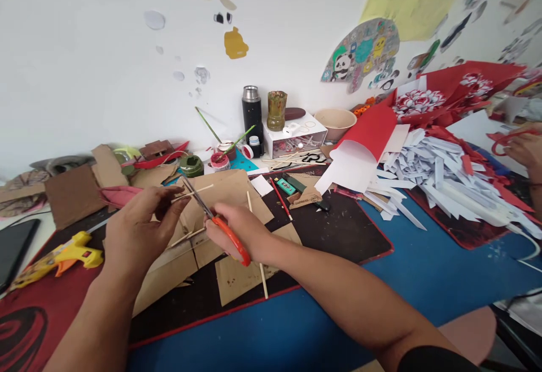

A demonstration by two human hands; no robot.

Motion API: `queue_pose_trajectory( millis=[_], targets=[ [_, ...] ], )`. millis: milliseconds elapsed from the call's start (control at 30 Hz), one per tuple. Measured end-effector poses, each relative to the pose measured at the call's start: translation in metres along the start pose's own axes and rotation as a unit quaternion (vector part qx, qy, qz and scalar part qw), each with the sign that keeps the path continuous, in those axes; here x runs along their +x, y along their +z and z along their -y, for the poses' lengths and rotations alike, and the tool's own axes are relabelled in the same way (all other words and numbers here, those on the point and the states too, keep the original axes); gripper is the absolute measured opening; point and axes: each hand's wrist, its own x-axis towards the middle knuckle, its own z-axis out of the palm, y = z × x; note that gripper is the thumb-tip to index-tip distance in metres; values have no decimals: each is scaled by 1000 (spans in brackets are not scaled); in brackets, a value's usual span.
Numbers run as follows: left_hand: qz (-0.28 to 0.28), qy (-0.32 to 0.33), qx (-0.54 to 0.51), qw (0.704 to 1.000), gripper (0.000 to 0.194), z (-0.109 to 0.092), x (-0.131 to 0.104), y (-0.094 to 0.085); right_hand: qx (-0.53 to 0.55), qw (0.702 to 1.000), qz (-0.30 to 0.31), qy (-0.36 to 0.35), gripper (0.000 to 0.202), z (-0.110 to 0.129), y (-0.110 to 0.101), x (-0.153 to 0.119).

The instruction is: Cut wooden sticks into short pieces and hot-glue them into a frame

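My right hand is wrapped round the orange handles of a pair of scissors, whose metal blades point up and left. Between the fingertips of my left hand is a thin wooden stick, its free end reaching right across the blades. Whether the blades touch the stick I cannot tell. Below both hands lie pieces of brown cardboard on a dark mat. Another stick rests on the cardboard and sticks out past the mat's front edge.
A yellow glue gun lies to the left. Paint jars, a black flask and a bowl stand along the wall. White paper strips are heaped at the right, where another person's hand holds red-handled scissors.
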Motion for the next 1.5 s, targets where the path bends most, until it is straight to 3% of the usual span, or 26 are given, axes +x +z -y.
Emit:
queue_pose_trajectory(
  millis=[133,300,367,433,500,567,600,667,767,900,1000,1067,1200,1333,1500],
  targets=[
    [12,4,15,1000,30,-5,3,-3,-29,999,-11,-12,26,-3,2,1],
    [82,-141,-108,981,34,-24,8,-11,-60,997,-30,-38,22,-6,4,2],
    [109,-211,-196,951,34,-25,9,-12,-88,994,-36,-47,21,-8,4,3],
    [135,-267,-306,904,32,-21,9,-10,-115,991,-37,-54,22,-9,2,4],
    [161,-301,-402,850,33,-13,9,-8,-129,990,-25,-58,22,-10,0,4],
    [172,-309,-431,830,35,-6,9,-7,-133,990,-10,-52,21,-9,-2,4],
    [171,-300,-411,844,34,-4,8,-7,-130,990,-5,-48,21,-8,-3,4],
    [148,-251,-308,906,30,-3,7,-8,-120,992,0,-40,20,-6,-4,3],
    [59,-126,-98,985,23,-5,4,-6,-110,993,1,-31,20,-3,-3,4],
    [-43,51,39,997,22,-4,0,1,-109,994,-7,-31,23,-6,-1,5],
    [-55,94,58,992,22,-2,-1,5,-110,993,-26,-36,27,-10,2,6],
    [-38,48,36,997,23,-3,-2,5,-118,991,-35,-45,27,-13,3,6],
    [23,-118,-61,991,28,-14,-1,-1,-132,989,-41,-58,24,-14,5,5],
    [75,-244,-173,951,34,-26,3,-8,-141,986,-49,-69,25,-15,6,5],
    [91,-304,-301,899,28,-26,7,-10,-167,982,-48,-71,23,-17,7,5]
  ],
)
